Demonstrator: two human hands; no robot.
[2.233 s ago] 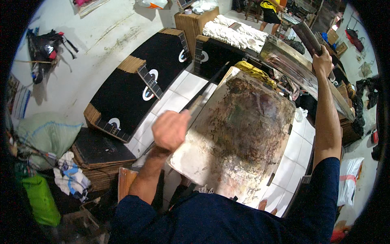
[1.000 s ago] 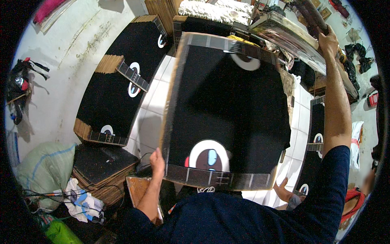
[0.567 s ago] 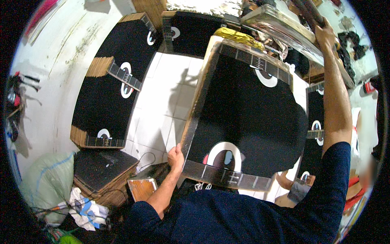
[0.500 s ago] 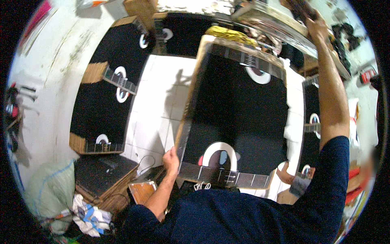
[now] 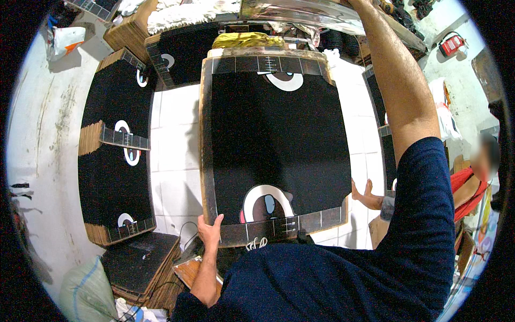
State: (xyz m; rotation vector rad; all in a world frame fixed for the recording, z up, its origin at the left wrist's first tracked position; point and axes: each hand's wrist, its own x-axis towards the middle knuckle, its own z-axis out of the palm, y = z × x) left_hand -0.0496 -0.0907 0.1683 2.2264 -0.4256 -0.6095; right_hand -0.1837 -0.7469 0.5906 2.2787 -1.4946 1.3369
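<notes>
A large black printed sheet point(image 5: 273, 139) with white-and-brown oval marks lies on a wood-edged board in front of me. My left hand point(image 5: 210, 231) grips that board at its near left corner, thumb on top. My right arm stretches up and away along the right side. My right hand point(image 5: 355, 3) is almost cut off by the top edge, where it holds a shiny metal frame point(image 5: 300, 11) raised above the board's far end. A yellow cloth point(image 5: 247, 40) lies just beyond the board.
Stacks of the same black printed sheets stand at the left point(image 5: 115, 161), at the back point(image 5: 182, 48) and at the right point(image 5: 383, 134). Another person in red point(image 5: 466, 182) sits at the right, one hand point(image 5: 365, 193) near the board. White tiled floor point(image 5: 171, 161) shows between stacks.
The board's stained side faced me at first. It has since come down flat with the black print up, my left hand moving to its near left corner. My right arm stays raised.
</notes>
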